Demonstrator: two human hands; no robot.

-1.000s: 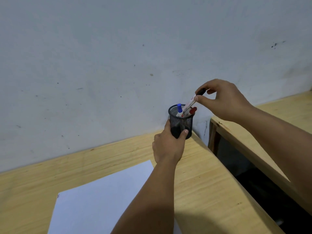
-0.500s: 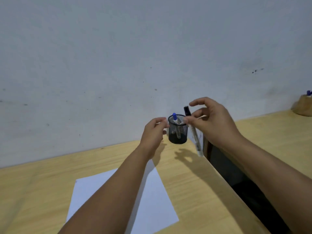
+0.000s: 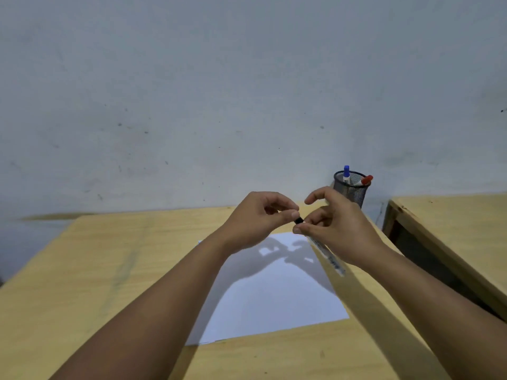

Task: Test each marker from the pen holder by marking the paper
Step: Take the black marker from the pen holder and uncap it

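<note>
1. Paper (image 3: 277, 297): now lies beneath both hands, unmarked.
2. Mesh pen holder (image 3: 352, 190): released, far right; blue and red markers remain.
3. Right hand (image 3: 337, 229): grasps the black marker (image 3: 326, 255), newly withdrawn.
4. Left hand (image 3: 260, 218): pinches its cap (image 3: 299, 220); uncapping is likely next.

Paper (image 3: 277, 294) lies on desk (image 3: 82, 270), below both hands. Left hand (image 3: 255, 220) and right hand (image 3: 337, 231) meet at marker (image 3: 325, 252). Pen holder (image 3: 351, 189) stands behind right hand, two markers inside.
</note>
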